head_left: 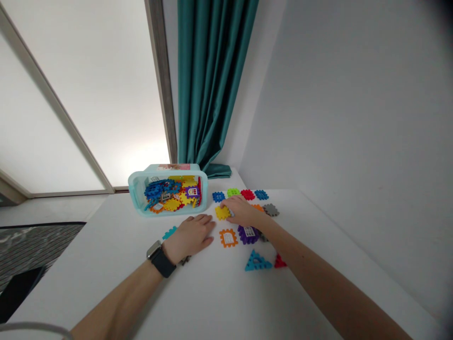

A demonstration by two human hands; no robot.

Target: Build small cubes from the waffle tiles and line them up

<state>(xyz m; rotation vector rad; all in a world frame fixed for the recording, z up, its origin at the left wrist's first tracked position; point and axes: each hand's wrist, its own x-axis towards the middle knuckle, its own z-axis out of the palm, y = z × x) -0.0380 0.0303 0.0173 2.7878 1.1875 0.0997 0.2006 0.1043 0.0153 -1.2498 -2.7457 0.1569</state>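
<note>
My right hand rests on the white table with its fingers closed on a yellow toothed block. My left hand lies flat and open on the table just left of it, a dark watch on the wrist. A teal block peeks out beside that hand. Around the right hand lie an orange square frame block, a purple window block, a blue triangle block and a red piece.
A pale blue tub lies on its side, full of several coloured blocks. A row of blue, green, red and blue blocks lies behind the hands, with a grey block. Teal curtain hangs at the back.
</note>
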